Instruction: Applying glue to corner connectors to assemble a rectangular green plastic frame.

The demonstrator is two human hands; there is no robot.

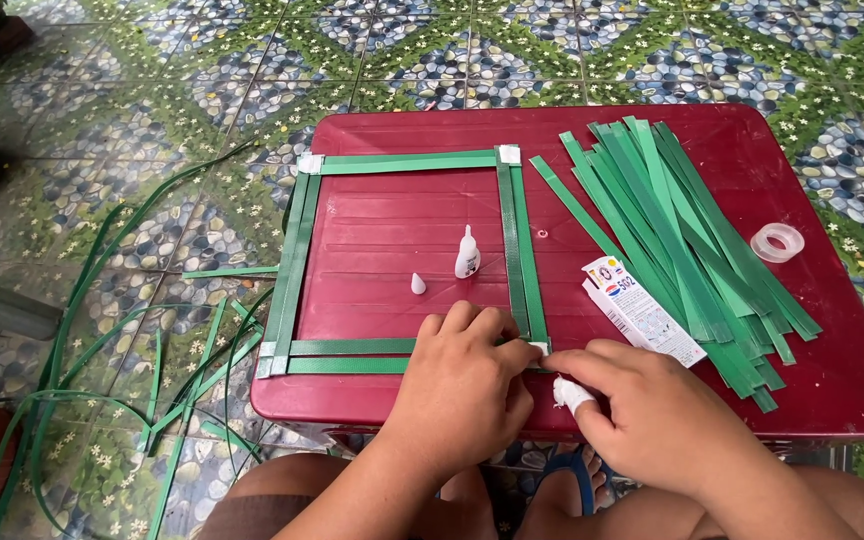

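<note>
Left hand grip: the left hand (462,385) is curled narrow, its fingertips pressing down on the near right corner of the green strip frame (407,160) — likely to keep the strips flat where they cross.
Right hand grip: the right hand (642,415) pinches that same corner from the other side. One finger wears a white wrap (570,395), maybe to keep glue off the skin.
Frame: a square of flat green strips, doubled on each side, with small white tape patches at the corners. It lies flat on the red worktop (852,380), close to the near edge, so both hands can reach it.
Glue bottle: a small white glue bottle (467,255) stands upright inside the frame with its pointed cap (418,284) off just beside it — close by and ready.
Glue card: the printed packet card (642,310) lies just right of the frame.
Spare strips: a fan of cut green strips (682,230) waits on the right.
Tape roll: a clear tape roll (777,242) sits past the strips.
Floor: long green strips (102,330) trail over the tiled floor (152,100) on the left.
</note>
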